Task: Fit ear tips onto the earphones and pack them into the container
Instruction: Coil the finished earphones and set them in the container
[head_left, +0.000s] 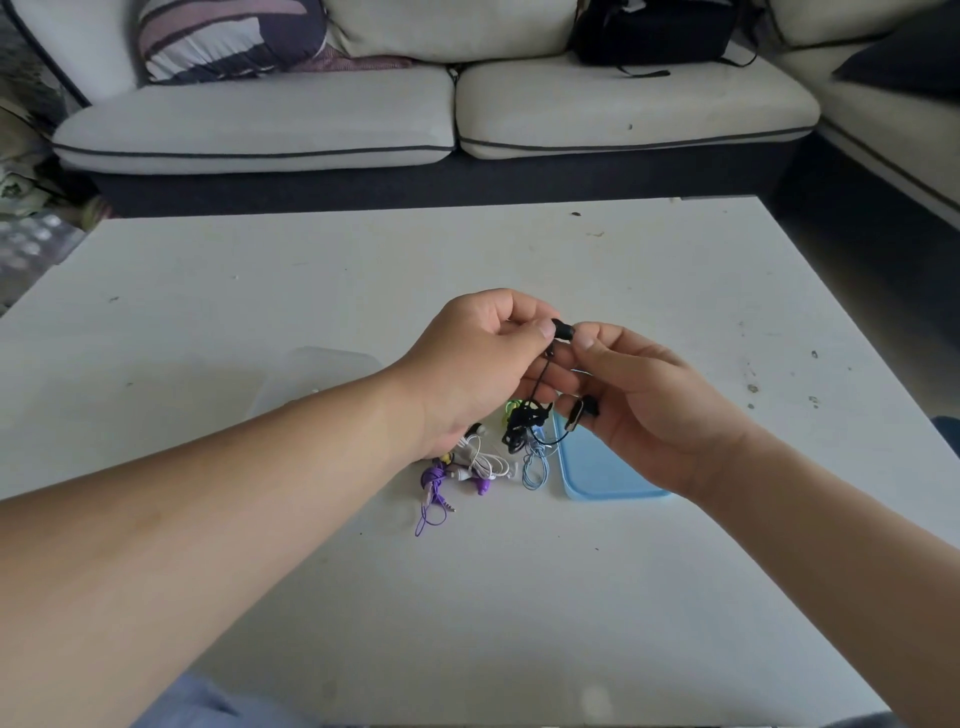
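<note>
Both hands are raised over the middle of the white table (649, 291). My left hand (483, 358) pinches one bud of a black earphone (562, 330) between thumb and forefinger. My right hand (639, 395) pinches the same bud from the other side, and the second black bud (587, 408) lies against its fingers. The black cord (522, 423) hangs tangled below the hands. On the table beneath lie a white earphone (485, 462), a purple earphone (434, 480) and a light blue cord (535, 467). A light blue lid (597, 470) lies flat under my right hand.
A clear plastic container (322, 371) stands left of the hands, partly behind my left forearm. A pale sofa (426, 119) with a striped cushion (228, 36) and a black bag (654, 31) runs behind the table. Small dark specks dot the tabletop.
</note>
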